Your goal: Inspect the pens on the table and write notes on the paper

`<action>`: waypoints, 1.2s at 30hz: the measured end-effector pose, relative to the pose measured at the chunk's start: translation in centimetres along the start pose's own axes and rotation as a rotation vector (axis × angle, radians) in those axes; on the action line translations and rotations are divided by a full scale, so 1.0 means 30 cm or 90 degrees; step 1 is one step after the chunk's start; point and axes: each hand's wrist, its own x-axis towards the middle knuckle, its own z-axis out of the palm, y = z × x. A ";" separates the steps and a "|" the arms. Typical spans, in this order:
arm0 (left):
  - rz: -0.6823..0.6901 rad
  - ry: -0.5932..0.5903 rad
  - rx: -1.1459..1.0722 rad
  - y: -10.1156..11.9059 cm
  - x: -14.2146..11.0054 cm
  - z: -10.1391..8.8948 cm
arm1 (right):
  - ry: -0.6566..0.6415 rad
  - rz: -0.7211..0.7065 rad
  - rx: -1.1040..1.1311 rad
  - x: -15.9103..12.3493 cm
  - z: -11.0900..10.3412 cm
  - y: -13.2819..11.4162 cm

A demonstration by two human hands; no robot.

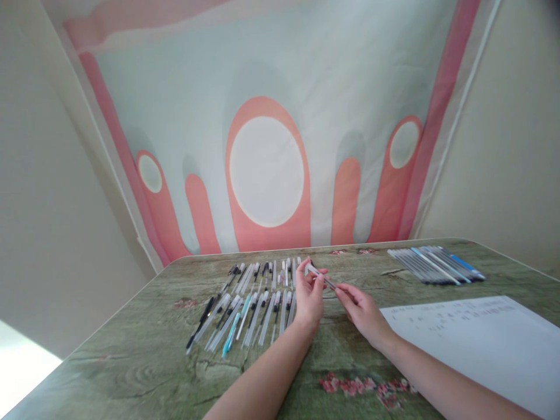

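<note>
Head view shows your left hand (310, 300) and right hand (365, 318) with fingers pinched closed on opposite ends of a slim pen (327, 282), above the bench (144, 356). Leftward lie two rows of pens (250, 315); rightward, a written sheet (476, 344) and, beyond it, grouped slender sticks (437, 265).

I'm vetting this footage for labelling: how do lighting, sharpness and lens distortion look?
Head view, lighting: soft, with a glaring white patch at lower left; head view, sharpness: writing on the white sheet too blurred to read, the slim pen piece held in left hand and right hand soft; head view, distortion: the sides of the backdrop splay outward toward the top, likely lens stretch.
</note>
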 end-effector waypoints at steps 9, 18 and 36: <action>0.007 -0.028 -0.019 -0.018 -0.020 0.014 | -0.029 -0.083 -0.040 0.009 -0.009 -0.013; 0.020 -0.015 0.000 -0.017 -0.023 0.014 | -0.039 -0.085 -0.022 0.013 -0.004 -0.005; -0.013 -0.020 -0.016 -0.021 -0.011 0.010 | -0.037 -0.092 -0.028 0.013 0.002 -0.017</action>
